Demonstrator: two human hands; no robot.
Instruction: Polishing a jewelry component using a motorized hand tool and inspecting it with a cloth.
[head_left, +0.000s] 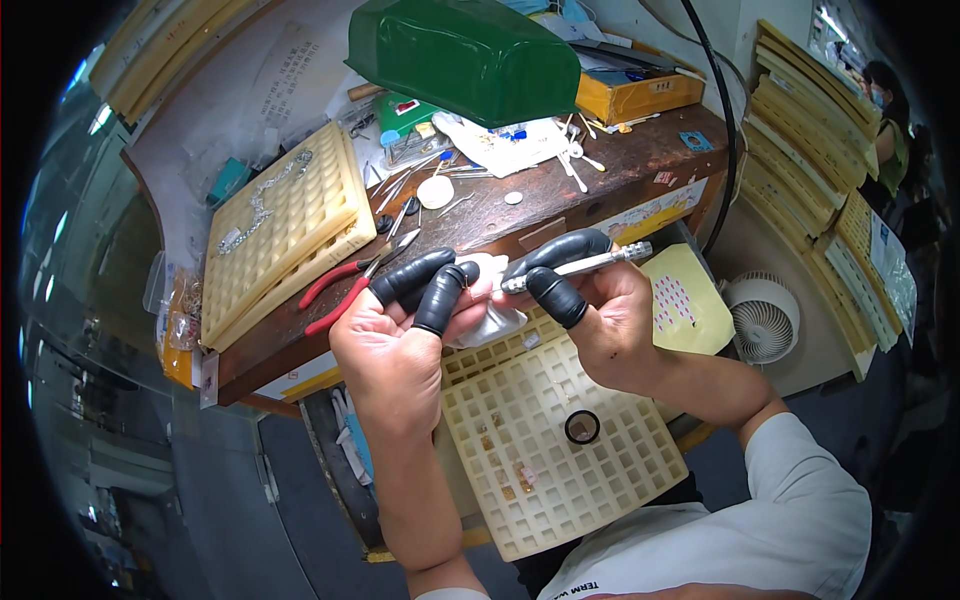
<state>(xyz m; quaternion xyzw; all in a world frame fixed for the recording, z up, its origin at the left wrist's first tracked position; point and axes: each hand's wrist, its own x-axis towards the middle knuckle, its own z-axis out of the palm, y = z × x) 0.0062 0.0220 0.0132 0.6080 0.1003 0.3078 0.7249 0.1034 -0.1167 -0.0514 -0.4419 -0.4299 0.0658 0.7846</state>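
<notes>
Black finger cots cover several fingertips on both hands, which meet above the front edge of the bench. In my right hand (615, 310) is a slim silver pen-shaped tool (600, 262), its tip pointing left toward the other hand. My left hand (395, 345) is closed, thumb and forefinger pinched on something tiny with a coppery glint; its kind is too small to tell. A white cloth (492, 325) bunches beneath the fingers. Below them lies a cream tray of square pockets (560, 480), with small gold-coloured pieces (508, 492) in some pockets and a round black-rimmed disc (582, 427) on top.
Red-handled pliers (350, 285) lie on the wooden bench left of my hands. Behind are a cream tray (290, 220) with a silvery chain, cotton swabs (578, 170) and a large green cover (460, 60). A white fan (763, 315) and stacked trays (810, 130) stand right.
</notes>
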